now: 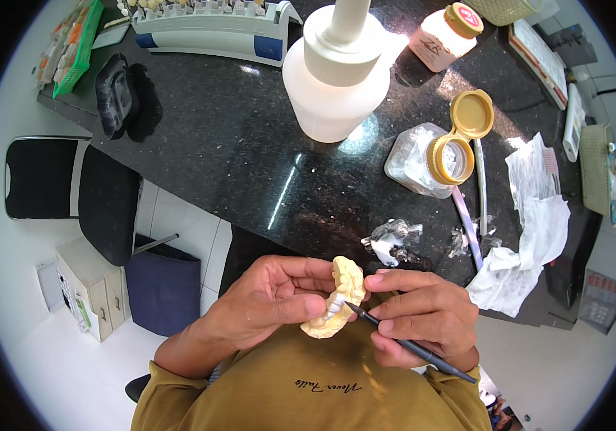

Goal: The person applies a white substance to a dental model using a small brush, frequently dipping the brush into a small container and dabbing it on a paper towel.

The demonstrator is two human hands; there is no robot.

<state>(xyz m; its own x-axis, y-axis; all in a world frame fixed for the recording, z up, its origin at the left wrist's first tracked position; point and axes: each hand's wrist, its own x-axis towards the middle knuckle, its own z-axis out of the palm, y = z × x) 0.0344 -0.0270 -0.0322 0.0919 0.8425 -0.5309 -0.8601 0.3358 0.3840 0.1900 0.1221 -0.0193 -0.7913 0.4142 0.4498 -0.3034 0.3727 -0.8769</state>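
Above my lap, in front of the dark counter's edge, my left hand grips a pale yellow dental plaster model between thumb and fingers. White tooth pieces show along the model's side, next to my left thumb. My right hand is closed round a slim black pen-like tool, its pointed tip at the white teeth. Whether the tip presses on them I cannot tell. The right index finger and thumb side lie close to the model's right edge.
On the black speckled counter stand a large white pump bottle, an open clear jar with gold lid and a closed jar. Crumpled plastic, tissues and a tooth shade guide lie around. A black chair is left.
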